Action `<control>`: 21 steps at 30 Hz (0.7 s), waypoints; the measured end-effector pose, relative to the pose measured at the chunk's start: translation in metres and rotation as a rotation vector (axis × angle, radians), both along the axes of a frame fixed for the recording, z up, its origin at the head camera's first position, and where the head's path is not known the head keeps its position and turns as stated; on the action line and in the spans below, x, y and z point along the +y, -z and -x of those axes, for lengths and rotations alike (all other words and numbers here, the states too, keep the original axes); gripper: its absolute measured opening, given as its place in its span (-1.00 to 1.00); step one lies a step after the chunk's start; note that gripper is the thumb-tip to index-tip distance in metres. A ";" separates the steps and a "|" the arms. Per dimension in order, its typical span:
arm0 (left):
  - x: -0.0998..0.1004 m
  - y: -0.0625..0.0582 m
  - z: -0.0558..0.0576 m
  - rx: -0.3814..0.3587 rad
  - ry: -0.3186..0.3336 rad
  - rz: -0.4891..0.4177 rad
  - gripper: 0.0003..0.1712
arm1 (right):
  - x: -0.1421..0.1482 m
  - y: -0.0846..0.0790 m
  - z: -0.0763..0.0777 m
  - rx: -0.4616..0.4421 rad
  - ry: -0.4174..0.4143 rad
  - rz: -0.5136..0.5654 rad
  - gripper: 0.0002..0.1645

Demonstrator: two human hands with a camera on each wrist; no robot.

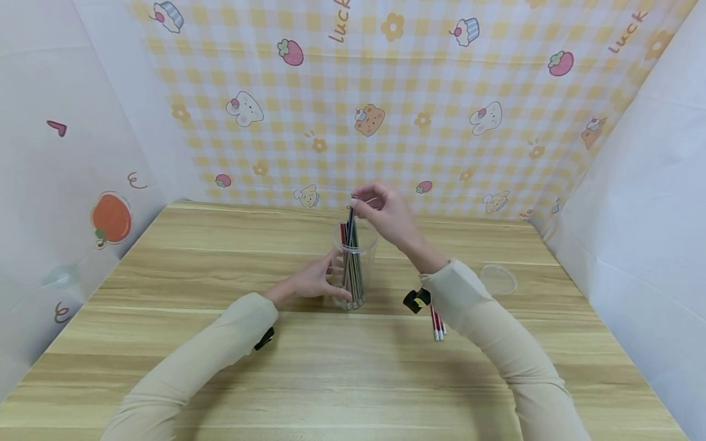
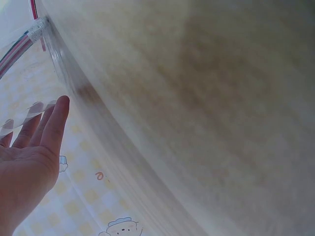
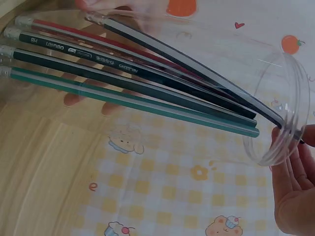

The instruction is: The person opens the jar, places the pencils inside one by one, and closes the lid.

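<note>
A tall clear plastic jar (image 1: 371,275) stands upright on the table with several pencils (image 1: 355,278) inside, eraser ends down. My left hand (image 1: 313,280) holds the jar low on its left side, thumb in front and fingers behind. Above the rim, my right hand (image 1: 388,215) pinches the upper end of a dark striped pencil (image 3: 187,64). That pencil slants inside the jar; its eraser end sits higher than the others. Green, dark and red pencils show through the wall in the right wrist view. In the left wrist view, the left hand's fingers (image 2: 51,128) look nearly straight.
Some red pencils (image 1: 437,327) lie on the wooden table (image 1: 331,380), partly hidden under my right forearm. A clear round lid (image 1: 498,280) rests farther right. A yellow checked cloth (image 1: 342,79) hangs behind the table's back edge.
</note>
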State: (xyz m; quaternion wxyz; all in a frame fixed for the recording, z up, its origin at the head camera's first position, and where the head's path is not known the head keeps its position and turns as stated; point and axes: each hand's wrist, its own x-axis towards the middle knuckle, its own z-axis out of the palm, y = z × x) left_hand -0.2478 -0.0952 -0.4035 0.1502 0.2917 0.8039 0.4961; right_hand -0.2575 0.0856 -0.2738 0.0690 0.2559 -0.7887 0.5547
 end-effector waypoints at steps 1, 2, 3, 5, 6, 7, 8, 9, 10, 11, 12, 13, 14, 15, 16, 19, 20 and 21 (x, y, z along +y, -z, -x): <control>0.000 0.000 0.000 -0.003 0.003 -0.003 0.16 | 0.000 0.001 0.000 0.012 -0.008 -0.025 -0.78; 0.000 0.000 0.000 -0.005 0.007 -0.004 0.16 | -0.001 0.002 0.000 0.026 -0.019 -0.043 -0.80; 0.000 0.000 0.000 -0.006 0.010 -0.005 0.17 | -0.001 0.003 0.000 0.043 -0.031 -0.058 -0.82; 0.000 0.000 0.000 -0.009 0.014 -0.006 0.18 | -0.002 0.005 0.000 0.073 -0.052 -0.077 -0.85; 0.000 0.000 0.000 -0.009 0.017 -0.009 0.18 | -0.002 0.005 0.000 0.088 -0.058 -0.086 -0.86; 0.000 -0.001 0.000 -0.012 0.021 -0.012 0.18 | -0.002 0.006 0.001 0.099 -0.061 -0.096 -0.87; 0.001 -0.001 0.000 -0.015 0.023 -0.012 0.18 | -0.002 0.006 0.001 0.108 -0.061 -0.106 -0.87; 0.001 -0.004 -0.002 -0.019 0.027 -0.014 0.17 | -0.002 0.007 0.002 0.113 -0.060 -0.117 -0.88; 0.001 -0.008 -0.004 -0.023 0.029 -0.014 0.17 | -0.002 0.006 0.001 0.116 -0.060 -0.131 -0.89; 0.001 -0.012 -0.007 -0.028 0.033 -0.017 0.16 | -0.002 0.006 0.001 0.119 -0.062 -0.148 -0.90; 0.002 -0.017 -0.009 -0.031 0.036 -0.019 0.15 | -0.002 0.006 0.001 0.120 -0.069 -0.166 -0.92; 0.002 -0.020 -0.012 -0.034 0.038 -0.018 0.15 | -0.002 0.005 0.001 0.119 -0.078 -0.184 -0.93; 0.002 -0.024 -0.013 -0.033 0.040 -0.018 0.15 | -0.002 0.005 0.001 0.119 -0.085 -0.207 -0.94; 0.002 -0.027 -0.015 -0.033 0.042 -0.020 0.14 | -0.002 0.005 0.000 0.120 -0.092 -0.228 -0.95; 0.001 -0.027 -0.015 -0.034 0.042 -0.022 0.14 | -0.002 0.004 0.000 0.121 -0.098 -0.249 -0.96; 0.001 -0.026 -0.015 -0.033 0.040 -0.023 0.14 | -0.003 0.004 -0.001 0.133 -0.118 -0.293 -0.96; 0.001 -0.025 -0.015 -0.031 0.039 -0.025 0.14 | -0.004 0.004 -0.001 0.139 -0.123 -0.304 -0.95; 0.001 -0.026 -0.015 -0.031 0.040 -0.026 0.14 | -0.004 0.003 -0.002 0.144 -0.131 -0.313 -0.95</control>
